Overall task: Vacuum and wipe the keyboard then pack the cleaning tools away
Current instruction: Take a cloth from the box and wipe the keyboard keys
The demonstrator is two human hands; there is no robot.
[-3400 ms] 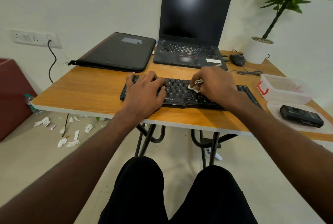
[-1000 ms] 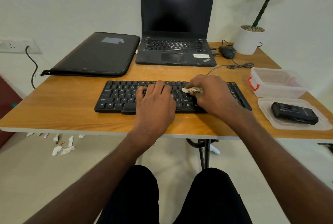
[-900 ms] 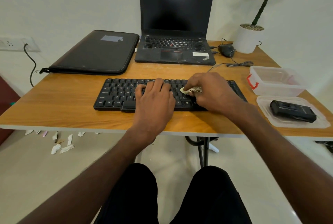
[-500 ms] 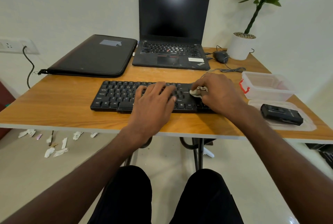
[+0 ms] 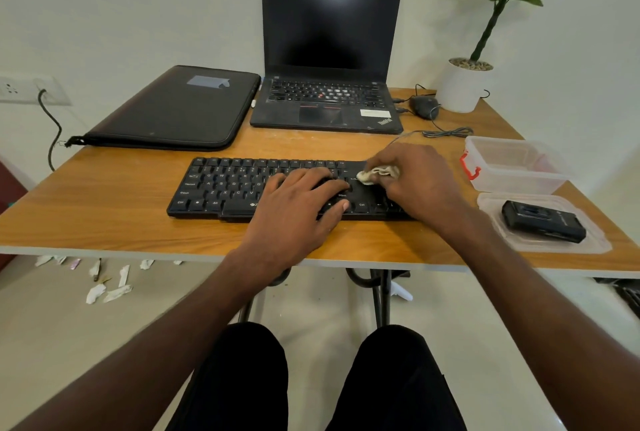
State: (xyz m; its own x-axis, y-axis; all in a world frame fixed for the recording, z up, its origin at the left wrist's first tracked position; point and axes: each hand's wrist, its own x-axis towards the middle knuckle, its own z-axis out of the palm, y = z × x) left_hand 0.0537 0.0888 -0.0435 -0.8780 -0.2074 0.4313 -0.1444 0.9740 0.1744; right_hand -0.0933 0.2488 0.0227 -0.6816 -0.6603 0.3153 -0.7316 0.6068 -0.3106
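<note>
A black keyboard (image 5: 228,188) lies across the middle of the wooden table (image 5: 104,208). My left hand (image 5: 298,208) rests flat on its middle keys, fingers spread. My right hand (image 5: 419,181) pinches a small crumpled white wipe (image 5: 375,174) and presses it onto the keys at the keyboard's right part. The right end of the keyboard is hidden under that hand. A small black handheld vacuum (image 5: 543,226) lies on a clear plastic lid (image 5: 595,247) at the right edge of the table, apart from both hands.
A clear plastic box (image 5: 512,167) with a red clasp stands behind the lid. Behind the keyboard are an open laptop (image 5: 329,56), a black sleeve (image 5: 173,111), a mouse (image 5: 424,106) with its cable, and a potted plant (image 5: 464,87). Paper scraps (image 5: 107,292) litter the floor on the left.
My right hand has slid the wipe to the right along the keyboard. My left hand has shifted right from the keyboard's left end to its middle. The camera view has moved.
</note>
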